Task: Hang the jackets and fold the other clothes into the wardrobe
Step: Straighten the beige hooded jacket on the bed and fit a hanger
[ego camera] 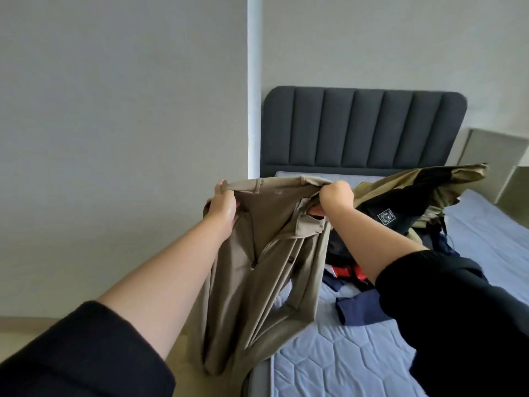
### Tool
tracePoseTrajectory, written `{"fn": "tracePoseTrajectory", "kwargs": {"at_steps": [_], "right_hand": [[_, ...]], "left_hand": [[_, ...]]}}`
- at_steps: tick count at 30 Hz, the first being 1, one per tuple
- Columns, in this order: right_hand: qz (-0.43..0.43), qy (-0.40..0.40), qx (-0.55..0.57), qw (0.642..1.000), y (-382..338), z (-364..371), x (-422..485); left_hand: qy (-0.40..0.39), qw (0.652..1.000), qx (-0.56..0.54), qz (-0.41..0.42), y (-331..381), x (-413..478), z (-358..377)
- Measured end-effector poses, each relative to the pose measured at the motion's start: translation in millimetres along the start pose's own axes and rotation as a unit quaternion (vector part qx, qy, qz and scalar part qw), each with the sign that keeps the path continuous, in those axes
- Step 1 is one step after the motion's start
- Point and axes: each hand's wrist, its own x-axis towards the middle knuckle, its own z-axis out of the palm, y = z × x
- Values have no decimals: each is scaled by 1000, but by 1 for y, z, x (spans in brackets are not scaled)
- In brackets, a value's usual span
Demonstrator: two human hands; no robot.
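Tan zip-front garment [257,270], perhaps a jacket, hung over the left edge of a blue-grey quilted mattress [343,353], held up by both outstretched arms: the left hand [222,206] gripped one end of its top edge, the right hand [335,197] clenched the other. Behind it, a heap of olive, black and navy clothes [400,202] lay on that mattress below a dark grey padded headboard [363,127].

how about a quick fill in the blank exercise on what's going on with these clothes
The beige garment is held up by ____ hands, the left hand and the right hand.
The pile of other clothes lies on the blue mattress, to the ____ of the garment.
The padded headboard behind the mattress is dark ____.
Missing words: both; right; grey.
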Motion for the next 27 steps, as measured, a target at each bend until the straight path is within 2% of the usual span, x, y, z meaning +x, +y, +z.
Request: {"fn": "tracePoseTrajectory", "kwargs": {"at_steps": [5,11,15,19,21,23,25,27], "right_hand": [[-70,119,26,990,-32,-74,-15],[-157,210,130,956,-68,-155,-53],[-248,269,115,923,-102,-203,-73],[-310,303,118,893,-130,-231,-82],[-318,317,114,886,-131,-240,-77],[-316,330,79,886,-117,-244,-66],[-299,331,18,895,-84,-241,-50],[-258,295,-52,918,-37,-233,-29]], "left_hand": [[-43,995,-67,56,61,-55,58],[-145,976,-108,122,139,-130,105],[-150,963,-131,180,186,-163,126],[-154,952,-172,202,214,-178,145],[-173,949,-181,192,213,-180,153],[-210,954,-158,147,197,-177,155],[-228,968,-73,81,163,-166,151],[-223,974,28,12,113,-150,147]]}}
